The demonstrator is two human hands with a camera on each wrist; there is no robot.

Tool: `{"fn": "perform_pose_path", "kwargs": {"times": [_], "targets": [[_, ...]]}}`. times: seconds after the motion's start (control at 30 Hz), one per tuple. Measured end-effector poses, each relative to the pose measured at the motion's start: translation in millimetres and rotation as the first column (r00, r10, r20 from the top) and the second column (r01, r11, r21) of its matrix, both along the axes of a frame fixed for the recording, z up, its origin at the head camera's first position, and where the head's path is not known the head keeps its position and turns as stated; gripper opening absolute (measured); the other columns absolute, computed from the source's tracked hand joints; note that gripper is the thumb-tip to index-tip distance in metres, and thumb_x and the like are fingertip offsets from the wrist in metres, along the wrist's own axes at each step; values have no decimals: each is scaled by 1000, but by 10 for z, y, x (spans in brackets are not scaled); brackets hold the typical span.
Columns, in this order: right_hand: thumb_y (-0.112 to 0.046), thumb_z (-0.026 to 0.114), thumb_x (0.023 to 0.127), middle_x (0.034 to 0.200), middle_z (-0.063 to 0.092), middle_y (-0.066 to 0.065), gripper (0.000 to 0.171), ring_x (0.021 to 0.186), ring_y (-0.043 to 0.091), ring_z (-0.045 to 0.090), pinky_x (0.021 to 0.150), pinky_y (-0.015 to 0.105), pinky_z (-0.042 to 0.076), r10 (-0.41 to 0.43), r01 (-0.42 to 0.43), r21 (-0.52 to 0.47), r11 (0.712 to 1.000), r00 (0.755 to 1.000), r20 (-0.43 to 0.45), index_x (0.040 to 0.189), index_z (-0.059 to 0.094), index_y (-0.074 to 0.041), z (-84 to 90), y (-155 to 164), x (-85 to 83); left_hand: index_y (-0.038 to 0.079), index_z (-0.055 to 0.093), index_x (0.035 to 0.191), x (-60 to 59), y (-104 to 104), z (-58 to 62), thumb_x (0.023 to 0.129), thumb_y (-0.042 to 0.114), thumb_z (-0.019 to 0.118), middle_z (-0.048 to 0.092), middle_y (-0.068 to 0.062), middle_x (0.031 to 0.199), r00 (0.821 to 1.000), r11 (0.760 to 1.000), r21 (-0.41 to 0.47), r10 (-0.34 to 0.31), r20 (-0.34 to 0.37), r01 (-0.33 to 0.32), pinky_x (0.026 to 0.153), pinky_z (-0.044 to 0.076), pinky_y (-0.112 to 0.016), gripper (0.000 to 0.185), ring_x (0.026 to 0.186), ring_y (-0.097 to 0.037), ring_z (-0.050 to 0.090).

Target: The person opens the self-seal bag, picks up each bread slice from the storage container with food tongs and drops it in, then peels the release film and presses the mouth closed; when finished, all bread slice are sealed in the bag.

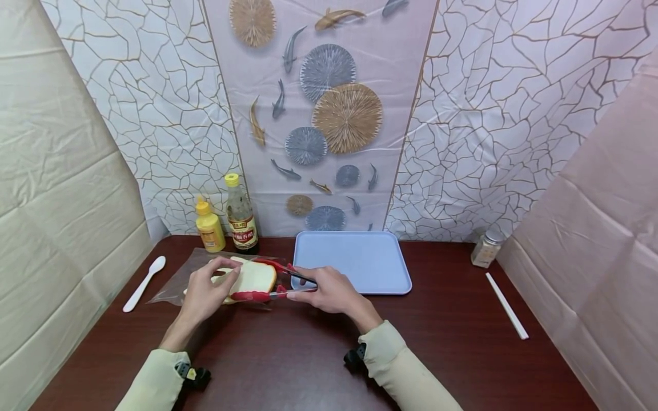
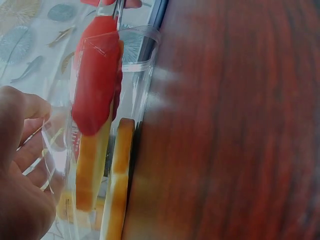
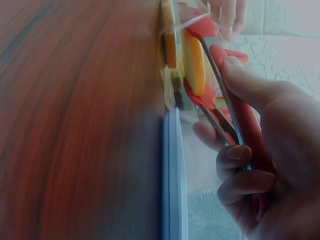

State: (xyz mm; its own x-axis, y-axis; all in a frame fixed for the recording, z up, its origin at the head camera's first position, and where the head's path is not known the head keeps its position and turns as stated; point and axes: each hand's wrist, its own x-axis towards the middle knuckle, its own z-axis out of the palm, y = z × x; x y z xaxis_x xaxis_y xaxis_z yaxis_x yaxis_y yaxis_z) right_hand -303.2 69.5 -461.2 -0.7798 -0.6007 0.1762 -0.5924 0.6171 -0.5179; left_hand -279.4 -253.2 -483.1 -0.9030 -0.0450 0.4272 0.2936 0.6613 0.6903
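My right hand (image 1: 331, 290) grips red-handled tongs (image 3: 247, 122). The red tips of the tongs lie on both sides of a bread slice (image 1: 257, 276), inside the mouth of a clear plastic bag (image 1: 180, 279). My left hand (image 1: 205, 288) pinches the bag's upper edge between thumb and fingers. Below the tonged slice, another bread slice (image 2: 119, 172) lies in the bag close to the table, with a gap between the two in the left wrist view. Part of the bread is hidden behind the left hand.
A blue tray (image 1: 354, 262) sits right of the bag. Behind the bag stand a yellow squeeze bottle (image 1: 209, 229) and a dark sauce bottle (image 1: 241, 222). A white spoon (image 1: 144, 284) lies at left; a shaker jar (image 1: 486, 249) and a white stick (image 1: 506, 305) are at right.
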Motion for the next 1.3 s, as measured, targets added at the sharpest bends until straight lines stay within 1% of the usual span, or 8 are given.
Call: {"fn": "perform_pose_path", "kwargs": {"times": [0.13, 0.3, 0.43, 0.67, 0.77, 0.97, 1.2, 1.3], "targets": [[-63, 70, 100, 120, 80, 5, 71, 99, 19, 68, 88, 34, 56, 1, -1, 7, 1000, 1000, 4, 158, 57, -24, -19, -104, -10, 18, 79, 115, 13, -8, 10, 106, 32, 73, 80, -9, 118, 1000, 1000, -9, 5, 1, -5, 101, 55, -59, 18, 116, -34, 71], [-66, 69, 99, 146, 71, 8, 74, 122, 20, 72, 99, 40, 60, -18, 18, 31, 999, 1000, 1, 158, 56, -23, -35, -216, -18, 18, 78, 115, 14, -10, 20, 105, 31, 73, 80, -9, 118, 1000, 1000, -11, 9, -8, -9, 100, 55, -59, 17, 116, -33, 72], [-67, 69, 99, 147, 70, 10, 75, 129, 21, 70, 99, 42, 61, -37, 37, 40, 999, 999, -3, 159, 56, -23, -48, -288, -26, 18, 78, 115, 5, -10, 29, 105, 31, 74, 80, -8, 117, 1000, 1000, -8, 10, -13, -10, 100, 56, -58, 17, 115, -33, 73], [-68, 70, 98, 143, 72, 10, 76, 122, 19, 72, 90, 36, 61, -45, 45, 37, 998, 999, -8, 158, 58, -23, -90, -360, -9, 17, 78, 114, 16, -11, 60, 105, 30, 74, 81, -9, 115, 1000, 1000, -10, 11, -19, -11, 99, 56, -59, 17, 115, -35, 73], [-66, 72, 97, 139, 74, 11, 75, 112, 19, 74, 82, 33, 58, -47, 47, 23, 999, 999, -11, 157, 58, -23, -98, -391, -1, 17, 78, 115, 14, -15, 60, 105, 30, 74, 81, -9, 115, 1000, 1000, -13, 11, -21, -11, 98, 57, -59, 17, 115, -35, 73], [-67, 73, 96, 117, 80, 11, 76, 96, 16, 72, 76, 30, 55, -51, 52, 30, 998, 998, -25, 157, 58, -24, -106, -472, 6, 17, 79, 113, 15, -25, 52, 105, 28, 74, 82, -6, 112, 999, 1000, -7, 13, -43, -13, 97, 57, -57, 15, 113, -33, 74], [-69, 69, 97, 138, 76, 11, 76, 114, 21, 75, 87, 36, 62, -51, 52, 49, 997, 998, -30, 157, 58, -24, -105, -613, 6, 16, 79, 111, 12, -29, 36, 104, 28, 75, 82, -4, 110, 997, 1000, -11, 15, -73, -16, 95, 59, -55, 14, 110, -31, 75], [-68, 70, 97, 136, 76, 11, 76, 110, 20, 76, 84, 35, 62, -57, 58, 39, 998, 998, -41, 157, 59, -23, -114, -656, -4, 17, 79, 111, 4, -28, 38, 105, 29, 74, 82, -3, 111, 997, 1000, -12, 15, -74, -16, 95, 59, -53, 14, 110, -30, 75]]}}
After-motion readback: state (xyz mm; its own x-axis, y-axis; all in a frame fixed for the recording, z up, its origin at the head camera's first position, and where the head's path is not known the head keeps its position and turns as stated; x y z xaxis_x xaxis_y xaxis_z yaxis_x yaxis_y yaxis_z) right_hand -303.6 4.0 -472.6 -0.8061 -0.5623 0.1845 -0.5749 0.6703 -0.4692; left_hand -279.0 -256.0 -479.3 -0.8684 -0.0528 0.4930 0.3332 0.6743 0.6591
